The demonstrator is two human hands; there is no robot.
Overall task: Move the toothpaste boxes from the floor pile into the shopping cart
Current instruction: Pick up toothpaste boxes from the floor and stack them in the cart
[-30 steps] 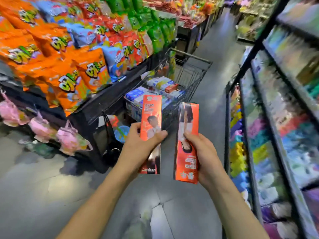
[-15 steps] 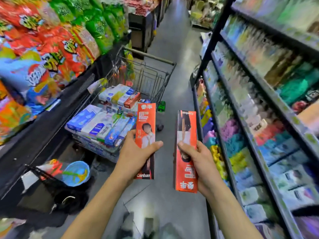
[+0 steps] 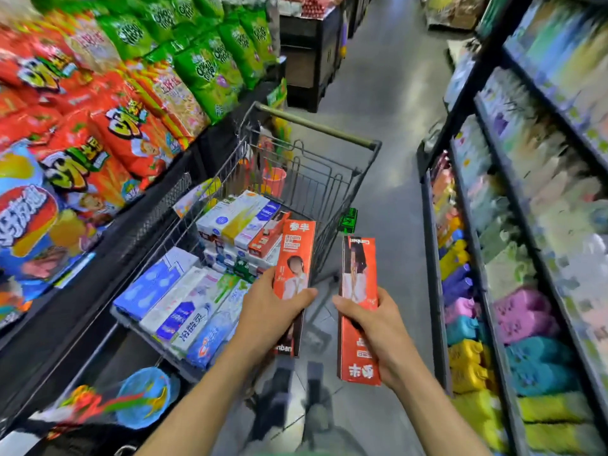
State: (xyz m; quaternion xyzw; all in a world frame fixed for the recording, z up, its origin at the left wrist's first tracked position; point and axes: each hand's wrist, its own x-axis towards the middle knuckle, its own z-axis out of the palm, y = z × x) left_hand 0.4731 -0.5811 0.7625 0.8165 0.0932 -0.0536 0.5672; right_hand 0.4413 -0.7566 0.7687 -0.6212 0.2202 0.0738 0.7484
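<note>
Head view: the left hand (image 3: 266,311) grips one orange toothpaste box (image 3: 294,274) upright, and the right hand (image 3: 378,327) grips a second orange box (image 3: 358,311), thumbs across their fronts. Over the last second the shopping cart (image 3: 316,126) has drawn much nearer; its stacked toothpaste boxes (image 3: 184,301) now lie just beside the left box, so dropping both in looks imminent.
</note>
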